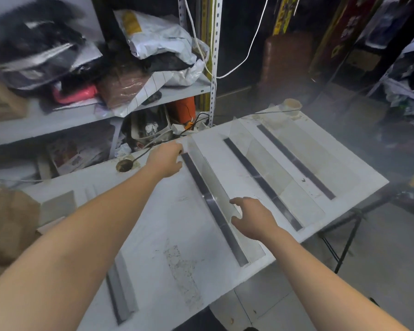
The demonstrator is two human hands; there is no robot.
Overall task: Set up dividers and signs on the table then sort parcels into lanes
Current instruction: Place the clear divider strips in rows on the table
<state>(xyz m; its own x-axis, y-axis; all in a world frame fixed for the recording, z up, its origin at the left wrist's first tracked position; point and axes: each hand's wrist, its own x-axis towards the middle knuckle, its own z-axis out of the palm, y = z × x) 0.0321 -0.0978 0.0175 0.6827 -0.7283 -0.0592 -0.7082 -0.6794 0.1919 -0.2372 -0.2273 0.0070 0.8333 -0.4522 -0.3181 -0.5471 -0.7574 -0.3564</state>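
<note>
Both bare forearms stretch forward, the left reaching farther. The left hand (166, 160) lies palm down, its fingers curled over at the tips. The right hand (252, 219) spreads thumb and forefinger apart in a loose curve.

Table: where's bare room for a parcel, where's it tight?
Widest bare patch: between the leftmost divider and the second divider, which the left hand grips and the right hand touches. Also free: a narrow strip from the rightmost divider to the table edge. Tighter: lanes beside the third divider; far left corner has a white block and cable hole.
</note>
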